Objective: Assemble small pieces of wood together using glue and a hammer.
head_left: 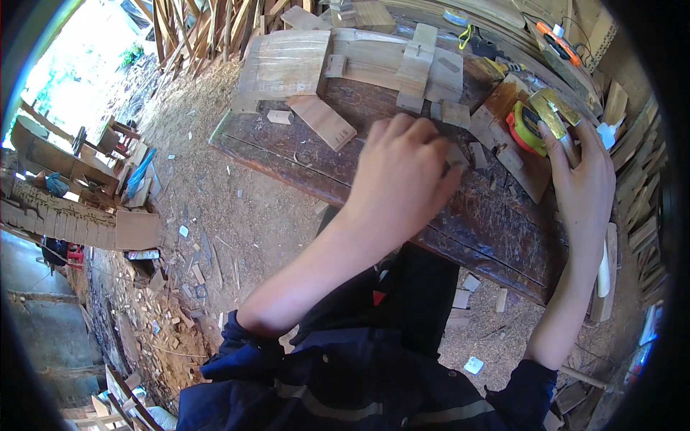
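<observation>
Over the dark workbench (496, 223), my left hand (402, 172) is closed, its fingers curled under. Whatever it grips is hidden, though a small wood piece (456, 156) shows beside its knuckles. Farther right, my right hand (583, 169) has its fingers bent around a shiny gold-coloured piece (548, 113), whose kind I cannot tell. Just left of its thumb, a red and yellow-green tape measure (527, 131) rests on a flat board (528, 169). Past my left hand, a joined wooden piece (417, 61) lies with a wide pale board (284, 66).
A slanted board (323, 122) and a small block (280, 116) lie near the bench's left end. An orange-ended tool (559, 44) lies at the back right. Offcuts and sawdust cover the floor (208, 208). Upright wood strips (198, 32) stand behind.
</observation>
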Tool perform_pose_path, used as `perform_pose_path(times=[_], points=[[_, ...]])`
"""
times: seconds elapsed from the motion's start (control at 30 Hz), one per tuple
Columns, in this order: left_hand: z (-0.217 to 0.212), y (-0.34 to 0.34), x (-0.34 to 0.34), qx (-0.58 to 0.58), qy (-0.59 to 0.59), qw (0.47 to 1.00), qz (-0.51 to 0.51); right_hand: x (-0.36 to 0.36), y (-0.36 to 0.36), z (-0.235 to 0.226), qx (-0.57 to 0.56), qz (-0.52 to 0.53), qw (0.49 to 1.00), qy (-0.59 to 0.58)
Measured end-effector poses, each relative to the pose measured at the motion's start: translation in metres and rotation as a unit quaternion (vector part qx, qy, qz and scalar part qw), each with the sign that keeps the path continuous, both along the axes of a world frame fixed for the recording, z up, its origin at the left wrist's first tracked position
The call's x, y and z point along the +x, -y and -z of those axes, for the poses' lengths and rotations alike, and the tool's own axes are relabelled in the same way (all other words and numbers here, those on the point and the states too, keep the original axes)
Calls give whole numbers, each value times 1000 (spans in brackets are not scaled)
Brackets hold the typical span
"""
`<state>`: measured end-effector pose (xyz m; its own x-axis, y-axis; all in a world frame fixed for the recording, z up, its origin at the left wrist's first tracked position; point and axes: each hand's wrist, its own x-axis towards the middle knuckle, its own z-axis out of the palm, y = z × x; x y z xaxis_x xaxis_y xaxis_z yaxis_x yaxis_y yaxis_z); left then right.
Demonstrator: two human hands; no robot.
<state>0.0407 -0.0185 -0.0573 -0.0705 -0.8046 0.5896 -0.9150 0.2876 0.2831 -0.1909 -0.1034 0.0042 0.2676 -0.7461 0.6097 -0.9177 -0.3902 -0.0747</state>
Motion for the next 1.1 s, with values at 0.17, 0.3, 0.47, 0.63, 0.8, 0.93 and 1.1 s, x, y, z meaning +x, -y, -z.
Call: perform_pose_path(times=[0.17, 0.3, 0.47, 0.63, 0.8, 0.93, 1.1], points=[[-3, 10, -14, -18, -16, 999, 43, -7, -3, 1, -28, 15, 999, -6], [11, 27, -14, -25, -3, 999, 38, -4, -2, -1, -13, -12, 1000, -7], [14, 30, -20, 7, 5, 1000, 28, 1, -2, 2, -19, -56, 998, 34], [4, 25, -20, 54, -38, 991, 119, 3, -9, -1, -9, -58, 997, 44], [-36, 13, -2, -5, -1, 991, 132, 7, -11, -4, 12, -76, 996, 49], [-90, 33, 44, 20, -8, 996, 88, 2, -9, -4, 11, -76, 995, 58], [-123, 72, 71, -8, 35, 999, 1, 5, -5, 3, -34, -139, 988, 52]])
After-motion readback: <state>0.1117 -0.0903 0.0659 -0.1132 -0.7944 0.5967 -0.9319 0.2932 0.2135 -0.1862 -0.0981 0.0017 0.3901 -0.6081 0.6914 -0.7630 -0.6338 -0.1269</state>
